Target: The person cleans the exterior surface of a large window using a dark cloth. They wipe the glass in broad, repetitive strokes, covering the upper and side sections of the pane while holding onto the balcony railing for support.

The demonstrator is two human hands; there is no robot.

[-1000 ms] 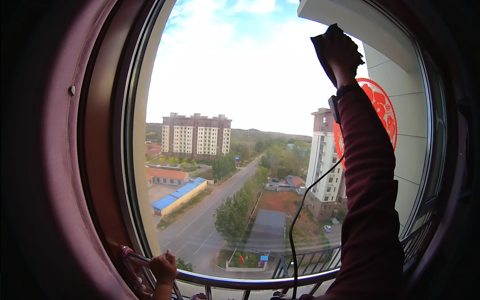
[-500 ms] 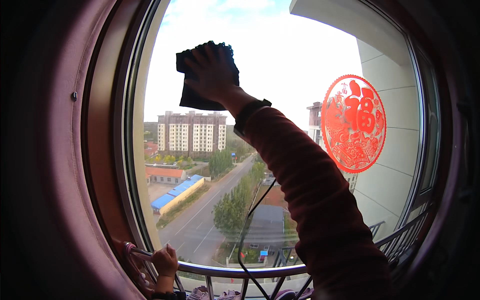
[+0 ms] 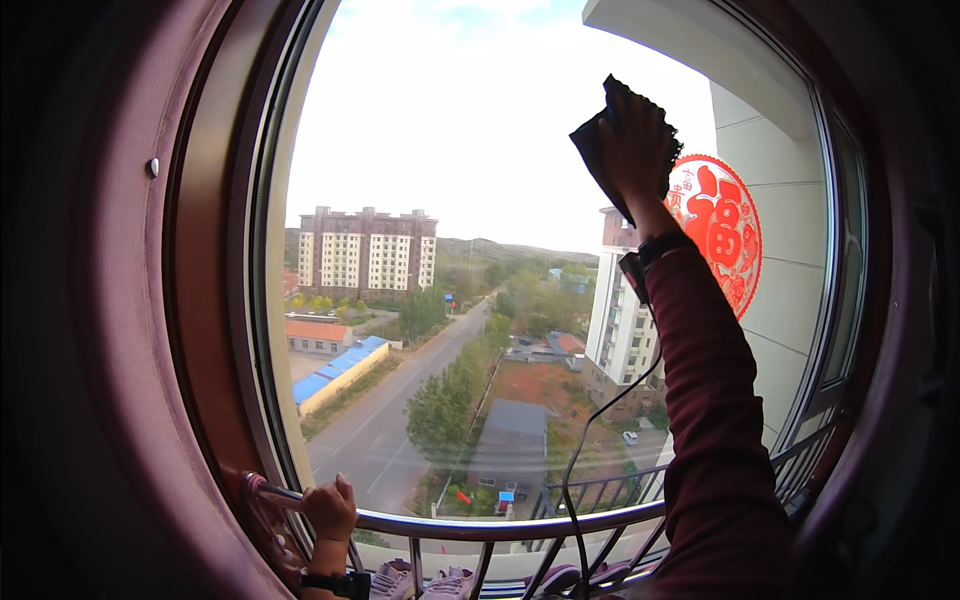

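Head view: right hand [image 3: 634,150] swung dark cloth [image 3: 592,148] rightward, so wiping's now beside red sticker [image 3: 738,230]. Left grip [image 3: 329,508] clamped on rail [image 3: 450,526]; right's, can't tell.

The dark cloth [image 3: 594,156] looks soft and matt, its edge rough and frilled; the maroon sleeve [image 3: 712,395] is matt cloth, gathered in ridges. Smooth, clear glass [image 3: 450,150] shows faint streaks, and the red sticker [image 3: 722,235] looks thin and flat. The handrail [image 3: 440,527] is smooth, glossy metal; the brown frame [image 3: 203,300] has a low sheen, and the black cable [image 3: 568,480] a smooth, plastic-looking sheath
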